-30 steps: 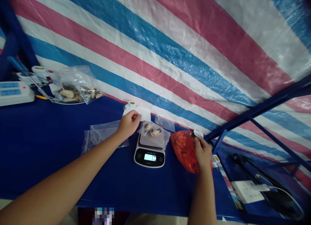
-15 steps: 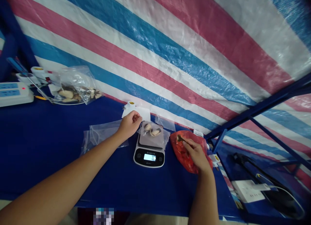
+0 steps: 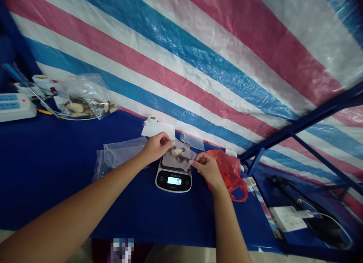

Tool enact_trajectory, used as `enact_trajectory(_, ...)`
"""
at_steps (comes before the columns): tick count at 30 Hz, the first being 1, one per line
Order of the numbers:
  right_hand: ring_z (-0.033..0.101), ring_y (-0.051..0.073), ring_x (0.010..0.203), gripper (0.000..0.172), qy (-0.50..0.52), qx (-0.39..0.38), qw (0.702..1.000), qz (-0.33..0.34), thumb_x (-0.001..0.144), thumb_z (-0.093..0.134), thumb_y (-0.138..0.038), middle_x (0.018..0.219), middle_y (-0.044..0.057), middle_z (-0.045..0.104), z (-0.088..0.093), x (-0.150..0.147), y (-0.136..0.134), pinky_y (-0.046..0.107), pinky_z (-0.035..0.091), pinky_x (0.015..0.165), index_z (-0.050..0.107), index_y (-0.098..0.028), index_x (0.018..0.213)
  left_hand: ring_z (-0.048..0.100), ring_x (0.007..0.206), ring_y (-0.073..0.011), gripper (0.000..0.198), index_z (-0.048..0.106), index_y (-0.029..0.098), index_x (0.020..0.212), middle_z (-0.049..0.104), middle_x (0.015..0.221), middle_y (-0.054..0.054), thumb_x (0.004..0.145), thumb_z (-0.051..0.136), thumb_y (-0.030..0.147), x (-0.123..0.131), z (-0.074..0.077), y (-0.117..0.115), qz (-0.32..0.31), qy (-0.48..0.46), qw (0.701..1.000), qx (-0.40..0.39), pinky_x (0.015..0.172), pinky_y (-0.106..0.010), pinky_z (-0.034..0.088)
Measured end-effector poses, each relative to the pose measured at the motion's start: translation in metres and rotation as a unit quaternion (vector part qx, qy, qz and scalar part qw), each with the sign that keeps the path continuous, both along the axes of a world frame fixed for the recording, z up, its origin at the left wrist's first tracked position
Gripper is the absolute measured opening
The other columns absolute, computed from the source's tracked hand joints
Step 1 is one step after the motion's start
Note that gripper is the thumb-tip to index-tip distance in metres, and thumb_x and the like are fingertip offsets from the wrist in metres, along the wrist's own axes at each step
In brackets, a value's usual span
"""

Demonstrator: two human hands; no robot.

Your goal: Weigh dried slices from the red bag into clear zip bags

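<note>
A small clear plastic bag (image 3: 185, 165) with cream and dark pieces (image 3: 178, 151), which look like dried mushroom, lies over the pan of a kitchen scale (image 3: 173, 182). The lit display reads about 7.6. My left hand (image 3: 157, 146) pinches the bag's upper left edge, fingers curled. At the bag's right edge, my right hand (image 3: 209, 169) is closed on the film between thumb and fingers. Just beyond the right hand sits a crumpled red plastic bag (image 3: 227, 164), partly hidden by that hand.
Flat clear bags (image 3: 121, 153) lie left of the scale on the blue table (image 3: 56, 172). Farther left are a larger bag of similar pieces (image 3: 85, 100) and a power strip (image 3: 17, 106). A striped tarp (image 3: 159, 58) rises behind; a blue metal frame (image 3: 283, 130) stands right.
My right hand has moved left from the red bag, where it held a dark piece, to the clear bag on the scale. My left hand has shifted slightly right, onto the bag's edge.
</note>
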State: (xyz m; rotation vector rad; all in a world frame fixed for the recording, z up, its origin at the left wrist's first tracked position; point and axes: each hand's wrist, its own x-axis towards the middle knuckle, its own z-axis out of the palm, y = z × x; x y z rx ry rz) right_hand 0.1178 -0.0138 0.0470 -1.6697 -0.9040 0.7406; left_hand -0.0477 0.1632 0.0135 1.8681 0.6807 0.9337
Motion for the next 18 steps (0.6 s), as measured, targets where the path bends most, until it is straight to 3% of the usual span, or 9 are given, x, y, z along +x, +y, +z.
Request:
enact_trajectory(4, 0.045, 0.008, 0.041, 0.042, 0.014, 0.000, 1.000, -0.014, 0.063, 0.083, -0.052, 0.060, -0.002, 0.063, -0.004, -0.002, 0.003, 0.022, 0.030, 0.041, 0.064, -0.018, 0.079, 0.051, 0.061, -0.0127, 0.022, 0.058, 0.021, 0.080, 0.058, 0.067, 0.003, 0.083, 0.063, 0.042, 0.001, -0.002, 0.000, -0.001, -0.006, 1.000, -0.001, 0.062, -0.027, 0.041)
enact_trajectory(7, 0.047, 0.008, 0.040, 0.041, -0.003, 0.024, 0.998, -0.052, 0.071, 0.079, -0.052, 0.071, 0.003, 0.070, -0.008, 0.011, -0.005, 0.023, 0.031, 0.041, 0.069, -0.016, 0.089, 0.051, 0.063, -0.0129, 0.022, 0.058, 0.021, 0.079, 0.057, 0.068, 0.003, 0.083, 0.062, 0.042, 0.000, -0.002, 0.005, 0.016, -0.031, 0.999, 0.002, 0.063, -0.027, 0.041)
enact_trajectory(10, 0.047, 0.007, 0.042, 0.040, -0.024, 0.076, 0.988, -0.129, 0.073, 0.078, -0.052, 0.081, 0.006, 0.074, -0.012, 0.029, -0.015, 0.023, 0.035, 0.042, 0.068, -0.016, 0.086, 0.052, 0.065, -0.0136, 0.022, 0.059, 0.021, 0.079, 0.057, 0.069, 0.002, 0.082, 0.061, 0.042, -0.003, 0.000, 0.016, 0.090, -0.071, 0.993, -0.014, 0.063, -0.027, 0.041)
enact_trajectory(12, 0.046, 0.008, 0.042, 0.041, -0.039, 0.085, 0.981, -0.170, 0.074, 0.076, -0.054, 0.075, 0.005, 0.072, -0.016, 0.037, -0.019, 0.023, 0.033, 0.041, 0.066, -0.016, 0.086, 0.052, 0.065, -0.0137, 0.022, 0.058, 0.021, 0.079, 0.056, 0.068, 0.002, 0.081, 0.061, 0.042, -0.005, 0.001, 0.023, 0.142, -0.097, 0.985, -0.031, 0.063, -0.028, 0.040)
enact_trajectory(18, 0.052, 0.011, 0.051, 0.040, -0.082, 0.076, 0.981, -0.158, 0.077, 0.073, -0.056, 0.070, 0.003, 0.067, -0.021, 0.041, -0.021, 0.023, 0.037, 0.046, 0.066, -0.016, 0.084, 0.055, 0.071, -0.0149, 0.023, 0.057, 0.020, 0.085, 0.058, 0.077, 0.000, 0.078, 0.064, 0.041, -0.005, 0.000, 0.032, 0.188, -0.147, 0.970, -0.050, 0.067, -0.028, 0.042)
